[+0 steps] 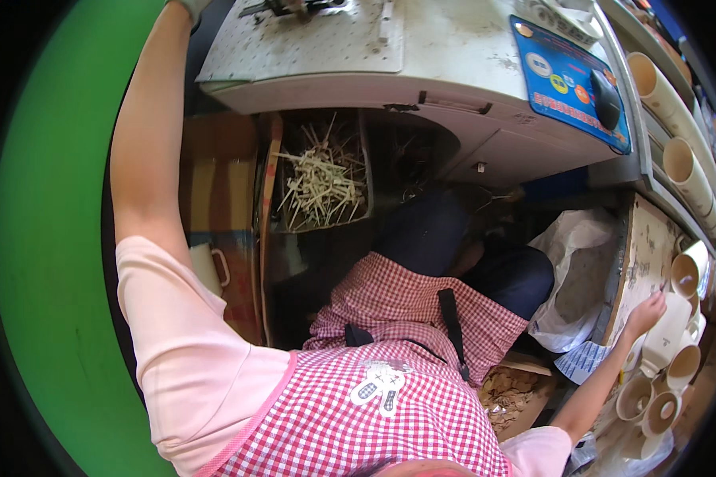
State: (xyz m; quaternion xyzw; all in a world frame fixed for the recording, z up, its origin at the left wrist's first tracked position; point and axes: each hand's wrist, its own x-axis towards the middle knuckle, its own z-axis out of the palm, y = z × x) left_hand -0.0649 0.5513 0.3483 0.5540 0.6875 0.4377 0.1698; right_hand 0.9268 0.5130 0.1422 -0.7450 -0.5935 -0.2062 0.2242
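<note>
At the right, my right hand (647, 313) reaches out beside a group of cream-white ceramic-looking cups. Its fingers are drawn together; a tiny dark tip shows at them, too small to name. Right against the hand lies a large pale vessel (665, 332), and a cup (690, 269) sits just beyond. Several more cups, one of them a tan-lined cup (662, 413), stand nearer to me. My left arm stretches far forward, and only a bit of my left hand (189, 6), with something greyish around it, shows at the top edge; its fingers are out of the picture.
A white worktable (445, 79) stands ahead, bearing a blue mat (569, 83) with a black mouse (605, 98). Beneath it is a bin of thin pale sticks (322, 179). A white plastic bag (569, 274) is by my knees. Tall cream cylinders (667, 91) line the right-hand shelf.
</note>
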